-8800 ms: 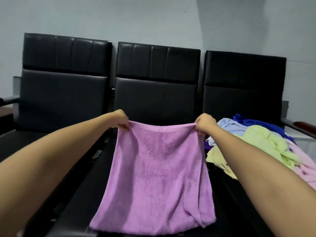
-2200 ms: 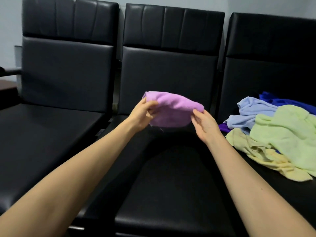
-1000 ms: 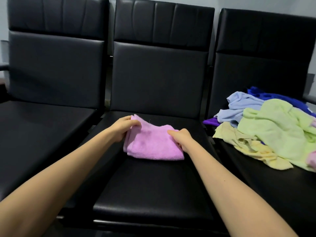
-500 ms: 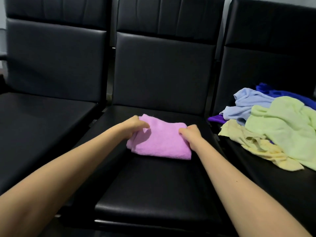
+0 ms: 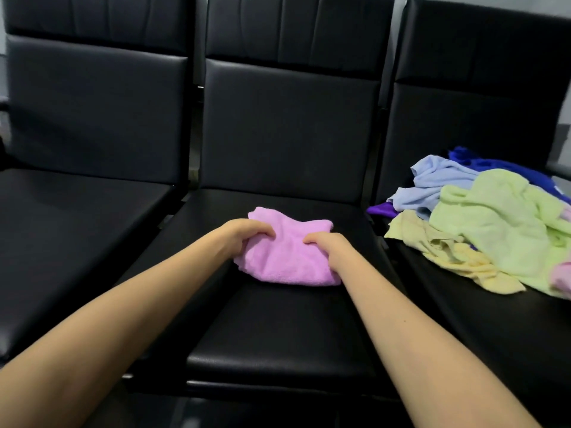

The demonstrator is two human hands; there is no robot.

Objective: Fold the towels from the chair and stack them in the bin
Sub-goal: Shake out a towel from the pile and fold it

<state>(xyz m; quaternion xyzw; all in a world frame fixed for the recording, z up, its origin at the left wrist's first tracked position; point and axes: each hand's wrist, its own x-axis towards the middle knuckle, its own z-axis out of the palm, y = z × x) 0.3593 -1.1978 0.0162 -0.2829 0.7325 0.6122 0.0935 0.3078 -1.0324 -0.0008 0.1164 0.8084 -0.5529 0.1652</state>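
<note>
Towel: lilac-pink terry towel, folded small, lying on the black padded middle chair seat, toward the backrest.
Left grip: curled round the towel's left edge, fingertips sunk into the cloth.
Right grip: curled onto the towel's right side, thumb out of sight.
Hidden: towel's near right corner, behind the right wrist.
Cut off: loose heap of pale-green, yellow, light-blue and dark-blue towels on the right-hand chair, clipped by the frame edge.

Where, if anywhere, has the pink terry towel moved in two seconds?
Yes: the pink terry towel descended from midair onto the middle black leather chair's seat.
</note>
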